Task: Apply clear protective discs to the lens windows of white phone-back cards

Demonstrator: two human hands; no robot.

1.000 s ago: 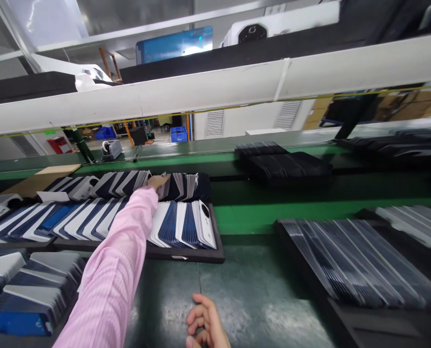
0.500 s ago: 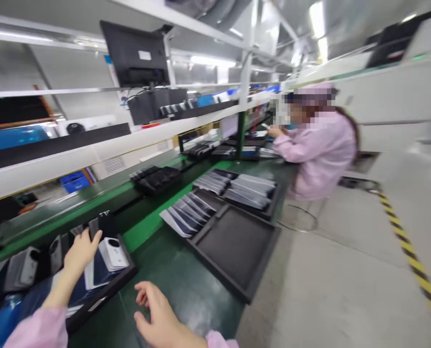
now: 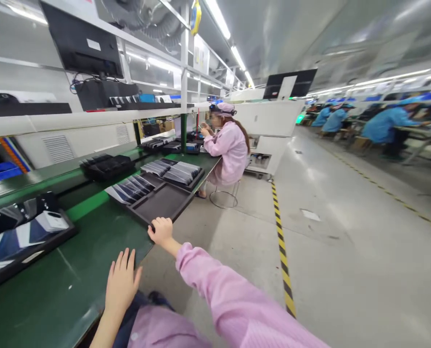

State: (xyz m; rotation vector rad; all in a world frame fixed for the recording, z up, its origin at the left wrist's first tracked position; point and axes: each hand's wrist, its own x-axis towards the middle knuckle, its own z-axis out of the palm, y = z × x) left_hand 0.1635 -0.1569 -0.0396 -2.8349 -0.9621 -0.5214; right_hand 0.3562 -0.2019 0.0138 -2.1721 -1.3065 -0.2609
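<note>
My right hand [image 3: 160, 232] reaches out and has its fingers curled over the near corner of a black tray [image 3: 163, 202]. Flat sleeved pieces [image 3: 132, 188] stand in a slanted row in the tray's left part, while its right part shows a bare black floor. Lower down, my left hand [image 3: 122, 281] is open, its fingers stretched out at the edge of the green bench [image 3: 70, 280]. On the left, another black tray [image 3: 30, 257] carries phone-like pieces with round camera areas and dark blue and white sleeves.
Behind the gripped tray sits one more tray of sleeved pieces [image 3: 181, 172]. A co-worker in pink [image 3: 230, 145] sits farther along the bench on a stool [image 3: 225, 199]. A black holder [image 3: 106, 166] stands by the shelf frame. Striped tape [image 3: 282, 241] runs along the floor.
My left hand has left the phone tray and come back to the bench edge. My right hand has moved forward onto the black tray's corner. The view has swung right.
</note>
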